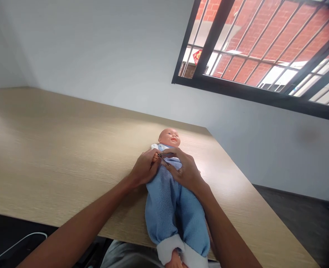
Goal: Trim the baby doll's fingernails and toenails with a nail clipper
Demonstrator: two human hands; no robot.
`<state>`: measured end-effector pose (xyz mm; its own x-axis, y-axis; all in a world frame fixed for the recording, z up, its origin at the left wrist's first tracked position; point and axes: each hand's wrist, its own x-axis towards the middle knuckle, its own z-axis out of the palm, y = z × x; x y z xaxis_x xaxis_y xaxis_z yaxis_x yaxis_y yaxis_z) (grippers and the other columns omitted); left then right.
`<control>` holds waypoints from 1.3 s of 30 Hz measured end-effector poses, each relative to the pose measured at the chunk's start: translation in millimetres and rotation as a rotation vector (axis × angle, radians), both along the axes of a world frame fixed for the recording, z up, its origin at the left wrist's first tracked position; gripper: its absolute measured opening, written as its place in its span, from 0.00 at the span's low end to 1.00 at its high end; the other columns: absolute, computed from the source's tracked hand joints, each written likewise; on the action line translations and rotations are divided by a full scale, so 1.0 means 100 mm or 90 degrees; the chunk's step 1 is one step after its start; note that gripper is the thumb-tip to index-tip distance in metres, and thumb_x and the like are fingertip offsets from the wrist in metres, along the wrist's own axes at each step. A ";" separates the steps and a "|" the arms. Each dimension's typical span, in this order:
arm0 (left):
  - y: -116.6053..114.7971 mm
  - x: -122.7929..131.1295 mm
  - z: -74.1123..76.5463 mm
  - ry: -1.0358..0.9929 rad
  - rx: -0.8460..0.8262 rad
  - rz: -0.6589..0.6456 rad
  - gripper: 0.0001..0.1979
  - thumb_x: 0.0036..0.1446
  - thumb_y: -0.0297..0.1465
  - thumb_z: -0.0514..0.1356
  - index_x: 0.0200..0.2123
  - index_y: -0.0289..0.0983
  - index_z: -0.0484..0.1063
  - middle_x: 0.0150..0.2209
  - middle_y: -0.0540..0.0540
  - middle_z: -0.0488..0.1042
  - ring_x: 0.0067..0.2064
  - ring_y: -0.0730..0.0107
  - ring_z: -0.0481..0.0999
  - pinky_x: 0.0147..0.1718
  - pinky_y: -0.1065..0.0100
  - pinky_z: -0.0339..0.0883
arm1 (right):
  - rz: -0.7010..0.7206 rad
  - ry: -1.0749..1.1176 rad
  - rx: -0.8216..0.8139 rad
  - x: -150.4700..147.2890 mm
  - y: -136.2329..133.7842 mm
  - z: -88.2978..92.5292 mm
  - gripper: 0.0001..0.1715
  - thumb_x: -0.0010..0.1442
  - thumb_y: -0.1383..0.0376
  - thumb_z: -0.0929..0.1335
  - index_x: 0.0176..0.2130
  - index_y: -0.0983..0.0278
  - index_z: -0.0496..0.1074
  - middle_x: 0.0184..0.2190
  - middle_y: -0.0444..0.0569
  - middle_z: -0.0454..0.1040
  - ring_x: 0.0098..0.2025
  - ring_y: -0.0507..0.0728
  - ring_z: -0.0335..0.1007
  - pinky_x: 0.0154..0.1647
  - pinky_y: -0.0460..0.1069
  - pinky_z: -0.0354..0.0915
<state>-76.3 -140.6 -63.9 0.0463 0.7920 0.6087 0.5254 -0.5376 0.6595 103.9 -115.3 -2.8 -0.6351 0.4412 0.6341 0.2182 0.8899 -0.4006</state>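
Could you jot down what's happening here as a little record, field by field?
Surface: light wooden table
Doll: plastic baby doll in blue fleece suit, lying face up, feet past the near edge
Left hand: grips the doll's arm
Right hand: pinches a thin metal tool at the doll's hand
Background: black-barred window

The table (55, 149) lies bare across the left and centre-left of the frame, with a narrower bare strip along its right edge at lower right. Only the doll (167, 201) blocks the centre, lying lengthwise, with the left hand (145, 168) and the right hand (185, 172) meeting over its chest. The wall (111, 56) bounds the table's far edge.
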 end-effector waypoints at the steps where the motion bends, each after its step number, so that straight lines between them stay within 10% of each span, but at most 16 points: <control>1: 0.00 0.00 0.00 -0.001 0.000 0.000 0.09 0.68 0.34 0.50 0.40 0.38 0.68 0.35 0.46 0.74 0.36 0.62 0.71 0.38 0.63 0.61 | -0.003 -0.008 0.005 0.01 0.00 0.00 0.14 0.67 0.67 0.70 0.52 0.58 0.70 0.44 0.47 0.81 0.45 0.57 0.80 0.48 0.52 0.74; 24: 0.01 -0.02 0.01 -0.025 -0.014 -0.024 0.05 0.62 0.26 0.51 0.35 0.39 0.66 0.32 0.49 0.72 0.34 0.66 0.70 0.34 0.66 0.61 | 0.021 -0.071 0.083 -0.02 -0.05 -0.01 0.21 0.65 0.74 0.65 0.54 0.56 0.71 0.53 0.50 0.77 0.47 0.58 0.78 0.45 0.53 0.73; 39: -0.01 -0.02 0.06 -0.011 -0.021 -0.014 0.08 0.62 0.27 0.51 0.38 0.38 0.69 0.34 0.48 0.73 0.35 0.65 0.70 0.37 0.64 0.61 | -0.036 -0.003 0.028 0.01 -0.05 -0.05 0.20 0.59 0.71 0.71 0.51 0.58 0.71 0.32 0.41 0.79 0.35 0.55 0.79 0.41 0.49 0.71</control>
<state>-78.5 -142.0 -58.2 0.0535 0.8109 0.5828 0.5014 -0.5265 0.6866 104.8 -120.6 -7.4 -0.6129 0.4475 0.6513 0.2697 0.8932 -0.3599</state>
